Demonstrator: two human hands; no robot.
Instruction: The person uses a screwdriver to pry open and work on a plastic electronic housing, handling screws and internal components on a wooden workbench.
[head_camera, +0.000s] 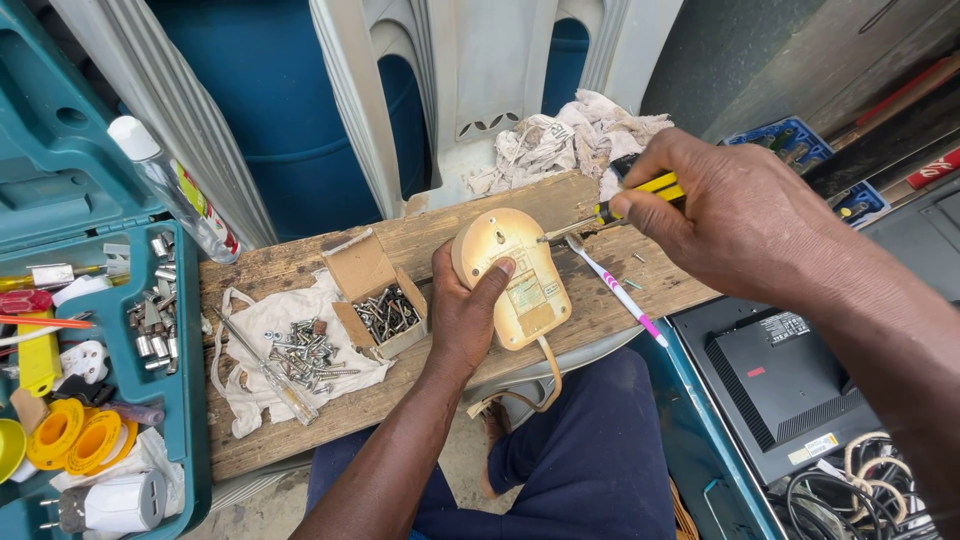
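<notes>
Wooden plank table (300, 420) carries everything: your left hand (462, 312) clasps the upturned beige mouse (512, 275) at its middle, your right hand (740, 215) pinches a yellow-handled screwdriver (600, 215) whose tip meets the mouse's base. Base seems still attached; left of the mouse, loose screws (305, 350) lie on a cloth.

Daylit wooden plank (300, 420), white plastic chairs (470, 90)

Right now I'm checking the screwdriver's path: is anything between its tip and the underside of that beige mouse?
Nothing visible. The right hand holds the yellow-handled screwdriver, and its shaft runs clear to the upper edge of the beige mouse. The left hand grips the mouse from the side, its thumb lying below the tip.
</notes>
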